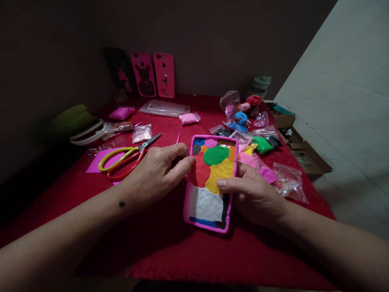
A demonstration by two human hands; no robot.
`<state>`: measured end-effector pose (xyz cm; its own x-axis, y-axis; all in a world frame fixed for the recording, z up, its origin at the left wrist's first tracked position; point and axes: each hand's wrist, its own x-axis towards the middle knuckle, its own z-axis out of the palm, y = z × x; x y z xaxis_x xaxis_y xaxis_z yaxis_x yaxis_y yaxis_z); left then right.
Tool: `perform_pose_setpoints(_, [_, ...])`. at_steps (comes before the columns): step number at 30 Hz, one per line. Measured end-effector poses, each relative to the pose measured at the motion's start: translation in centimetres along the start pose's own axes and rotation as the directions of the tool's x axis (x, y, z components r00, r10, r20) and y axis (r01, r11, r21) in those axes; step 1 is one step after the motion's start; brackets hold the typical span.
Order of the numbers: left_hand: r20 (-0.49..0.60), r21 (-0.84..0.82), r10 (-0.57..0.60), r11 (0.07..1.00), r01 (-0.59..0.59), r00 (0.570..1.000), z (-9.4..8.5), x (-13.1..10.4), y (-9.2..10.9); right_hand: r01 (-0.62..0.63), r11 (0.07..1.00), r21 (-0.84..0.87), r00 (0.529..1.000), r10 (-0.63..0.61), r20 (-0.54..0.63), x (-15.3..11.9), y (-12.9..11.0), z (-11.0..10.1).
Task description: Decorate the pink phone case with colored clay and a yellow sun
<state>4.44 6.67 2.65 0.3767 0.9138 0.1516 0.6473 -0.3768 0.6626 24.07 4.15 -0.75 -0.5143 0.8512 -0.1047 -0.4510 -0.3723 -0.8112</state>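
Observation:
A phone case [214, 182] with a pink rim and patches of red, green, yellow, white, blue and black clay is held tilted above the red cloth. My right hand [255, 190] grips its right side, the thumb lying on the yellow patch and the fingers behind. At the upper left edge, my left hand [164, 166] pinches the pink rim between thumb and fingers. Scissors [142, 150] with yellow and red handles lie partly open beyond my left wrist, on a pink sheet [101, 159].
Decorated cases [164, 75] stand against the back wall. A clear case [165, 108] lies in front of them. Bags of coloured clay [263, 144] crowd the table's right side. Cardboard boxes [310, 160] are beyond the right edge. A green-and-white object [74, 121] sits at left.

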Motion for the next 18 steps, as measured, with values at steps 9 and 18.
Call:
perform_pose_setpoints(9, [0.011,-0.014,-0.065,0.998,0.065,0.998,-0.15,-0.1,0.33,-0.035,0.998,0.059,0.998,0.038,-0.051,0.19,-0.3,0.39])
perform_pose_setpoints(18, [0.109,-0.005,-0.072,0.997,0.073,0.991,-0.21,-0.29,0.18,-0.043,0.996,0.077,0.992,0.052,-0.117,0.21,-0.5,0.46])
